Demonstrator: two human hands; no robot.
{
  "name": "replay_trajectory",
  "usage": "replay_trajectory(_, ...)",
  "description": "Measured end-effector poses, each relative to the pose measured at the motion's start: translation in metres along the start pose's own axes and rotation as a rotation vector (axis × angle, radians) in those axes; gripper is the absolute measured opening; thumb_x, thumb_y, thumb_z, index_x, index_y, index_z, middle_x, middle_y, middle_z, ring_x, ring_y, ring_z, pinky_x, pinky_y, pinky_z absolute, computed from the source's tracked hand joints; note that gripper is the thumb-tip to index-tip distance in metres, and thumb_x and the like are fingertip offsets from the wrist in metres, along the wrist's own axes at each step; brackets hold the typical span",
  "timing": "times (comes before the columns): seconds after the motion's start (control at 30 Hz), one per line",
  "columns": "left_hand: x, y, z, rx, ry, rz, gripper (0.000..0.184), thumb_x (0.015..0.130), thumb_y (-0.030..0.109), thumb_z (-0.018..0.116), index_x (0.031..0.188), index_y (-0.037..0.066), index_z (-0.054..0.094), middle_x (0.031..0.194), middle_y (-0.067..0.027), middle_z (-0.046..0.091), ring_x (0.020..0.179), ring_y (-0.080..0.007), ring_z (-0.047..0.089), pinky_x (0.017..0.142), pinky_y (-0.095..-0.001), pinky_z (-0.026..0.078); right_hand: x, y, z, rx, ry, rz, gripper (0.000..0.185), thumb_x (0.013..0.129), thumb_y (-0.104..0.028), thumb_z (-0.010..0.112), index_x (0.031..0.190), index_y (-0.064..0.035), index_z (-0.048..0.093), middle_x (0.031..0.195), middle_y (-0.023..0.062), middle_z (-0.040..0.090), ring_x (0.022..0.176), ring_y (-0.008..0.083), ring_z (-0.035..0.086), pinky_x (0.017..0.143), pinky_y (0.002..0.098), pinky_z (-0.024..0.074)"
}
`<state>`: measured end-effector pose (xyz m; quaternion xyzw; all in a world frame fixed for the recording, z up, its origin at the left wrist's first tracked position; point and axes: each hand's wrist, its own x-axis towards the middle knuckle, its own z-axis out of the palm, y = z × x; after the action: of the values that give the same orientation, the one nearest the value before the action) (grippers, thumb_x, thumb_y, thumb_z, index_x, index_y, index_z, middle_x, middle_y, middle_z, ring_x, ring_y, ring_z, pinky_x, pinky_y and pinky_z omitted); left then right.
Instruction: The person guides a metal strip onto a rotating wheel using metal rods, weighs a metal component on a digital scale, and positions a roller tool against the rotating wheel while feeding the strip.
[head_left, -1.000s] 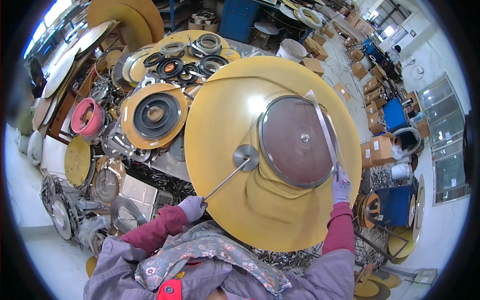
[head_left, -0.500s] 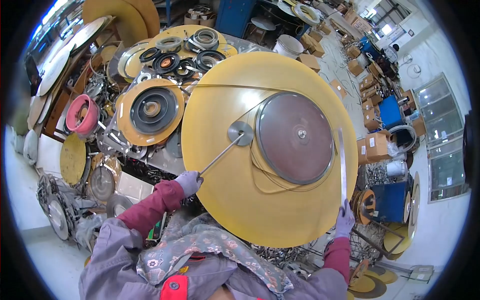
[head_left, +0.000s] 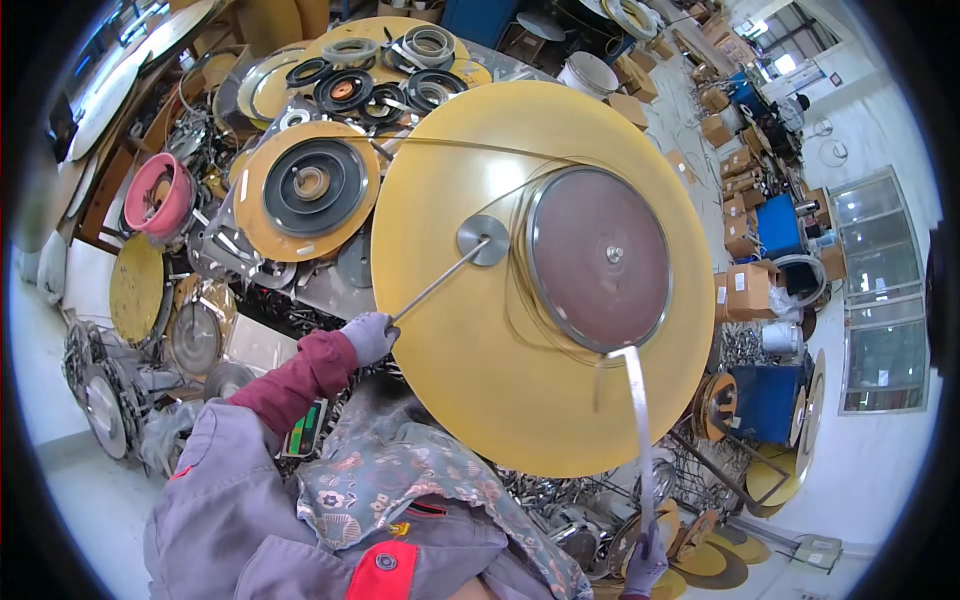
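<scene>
My left hand (head_left: 370, 338), gloved in grey, is closed around the near end of a thin metal rod (head_left: 437, 281). At the rod's far end a small grey metal disc (head_left: 474, 236) rests over a large yellow round plate (head_left: 450, 390). My right hand (head_left: 645, 565), low near the frame's bottom, is closed on a flat metal bar (head_left: 640, 430). The bar's bent tip is at the lower edge of a dark reddish-brown disc (head_left: 580, 250) on the plate. Loose loops of thin strip (head_left: 518, 255) lie around this disc.
Left of the plate stands an orange-rimmed reel (head_left: 310, 195), from which the strip stretches across. Coils and rings (head_left: 345, 90) lie behind it. A pink tub (head_left: 160, 195) stands farther left. Cardboard boxes (head_left: 750, 290) line the right side, and metal scraps lie below the plate.
My right hand has moved down toward me, bringing the bar's tip from the brown disc's right side to its lower edge. My left hand stays on the rod. The view has shifted slightly.
</scene>
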<state>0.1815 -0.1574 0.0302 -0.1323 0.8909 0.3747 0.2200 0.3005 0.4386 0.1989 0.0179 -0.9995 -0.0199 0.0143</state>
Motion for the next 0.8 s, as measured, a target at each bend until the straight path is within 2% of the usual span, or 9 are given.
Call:
replay_trajectory(0.1, -0.007, -0.001, 0.001, 0.001, 0.008, -0.001, 0.033, 0.085, 0.026, 0.048, 0.084, -0.004, 0.061, 0.082, -0.0263, 0.061, 0.082, -0.0404, 0.060, 0.075, -0.0449, 0.047, 0.016, -0.047, -0.004, 0.008, -0.098, 0.046, 0.037, 0.081, -0.004, 0.058, 0.117, -0.0050, 0.056, 0.084, 0.0177, 0.063, 0.070, 0.0323, 0.061, 0.063, 0.0375, 0.0481)
replay_trajectory(0.13, -0.007, -0.003, 0.004, -0.002, 0.012, 0.003, 0.031, 0.085, 0.025, 0.049, 0.085, -0.004, 0.061, 0.082, -0.0258, 0.061, 0.081, -0.0403, 0.060, 0.073, -0.0447, 0.046, 0.024, -0.046, 0.014, 0.054, 0.039, -0.131, 0.036, 0.081, -0.006, 0.059, 0.117, -0.0060, 0.056, 0.085, 0.0173, 0.062, 0.071, 0.0323, 0.061, 0.063, 0.0374, 0.0482)
replay_trajectory(0.2, -0.008, -0.012, 0.011, 0.000, 0.027, 0.009, 0.028, 0.085, 0.023, 0.050, 0.086, -0.003, 0.060, 0.081, -0.0248, 0.061, 0.079, -0.0399, 0.059, 0.069, -0.0441, 0.046, 0.051, -0.071, 0.027, 0.058, -0.064, -0.109, 0.042, 0.080, -0.006, 0.059, 0.121, -0.0067, 0.053, 0.085, 0.0177, 0.060, 0.071, 0.0318, 0.059, 0.061, 0.0379, 0.0474)
replay_trajectory(0.4, -0.019, -0.006, 0.022, -0.022, 0.054, 0.034, 0.031, 0.085, 0.025, 0.049, 0.084, -0.004, 0.061, 0.081, -0.0257, 0.061, 0.080, -0.0408, 0.060, 0.072, -0.0455, 0.047, 0.177, -0.178, 0.077, 0.181, 0.109, -0.218, 0.044, 0.081, -0.011, 0.060, 0.124, -0.0106, 0.051, 0.075, 0.0156, 0.058, 0.065, 0.0311, 0.058, 0.059, 0.0393, 0.0468)
replay_trajectory(0.57, -0.026, 0.008, 0.034, -0.010, 0.025, 0.018, 0.034, 0.085, 0.027, 0.048, 0.084, -0.004, 0.062, 0.082, -0.0265, 0.061, 0.080, -0.0408, 0.060, 0.073, -0.0456, 0.047, 0.222, -0.202, 0.077, 0.490, 0.220, -0.138, 0.039, 0.084, -0.008, 0.056, 0.122, -0.0056, 0.052, 0.093, 0.0171, 0.063, 0.069, 0.0252, 0.061, 0.063, 0.0349, 0.0475)
replay_trajectory(0.6, -0.026, 0.009, 0.039, 0.002, 0.008, 0.031, 0.029, 0.085, 0.024, 0.051, 0.081, -0.003, 0.060, 0.076, -0.0244, 0.061, 0.076, -0.0401, 0.060, 0.067, -0.0448, 0.047, 0.223, -0.190, 0.085, 0.582, 0.264, -0.126, 0.038, 0.084, -0.007, 0.055, 0.122, -0.0045, 0.053, 0.098, 0.0168, 0.064, 0.069, 0.0232, 0.061, 0.064, 0.0342, 0.0476)
replay_trajectory(0.7, -0.028, 0.007, 0.060, -0.043, 0.029, 0.067, 0.029, 0.085, 0.025, 0.050, 0.081, -0.002, 0.060, 0.075, -0.0237, 0.061, 0.074, -0.0396, 0.060, 0.066, -0.0443, 0.047, 0.221, -0.139, 0.119, 0.687, 0.414, -0.026, 0.037, 0.085, -0.009, 0.057, 0.120, 0.0004, 0.052, 0.078, 0.0037, 0.063, 0.060, 0.0146, 0.057, 0.054, 0.0306, 0.0450)
replay_trajectory(0.73, -0.028, 0.010, 0.061, -0.068, 0.003, 0.060, 0.029, 0.085, 0.025, 0.050, 0.080, -0.002, 0.060, 0.075, -0.0236, 0.060, 0.074, -0.0394, 0.060, 0.066, -0.0443, 0.047, 0.219, -0.106, 0.148, 1.046, 0.201, 0.375, 0.038, 0.087, -0.018, 0.057, 0.123, -0.0075, 0.052, 0.065, 0.0009, 0.055, 0.045, 0.0102, 0.046, 0.039, 0.0254, 0.0367)
replay_trajectory(0.8, -0.033, 0.020, 0.061, -0.081, -0.025, 0.055, 0.029, 0.085, 0.025, 0.050, 0.080, -0.002, 0.060, 0.074, -0.0235, 0.060, 0.074, -0.0395, 0.060, 0.066, -0.0444, 0.047, 0.200, -0.092, 0.147, 1.216, 0.149, 0.591, 0.039, 0.088, -0.025, 0.056, 0.125, -0.0130, 0.051, 0.059, -0.0006, 0.048, 0.039, 0.0079, 0.039, 0.034, 0.0228, 0.0299)
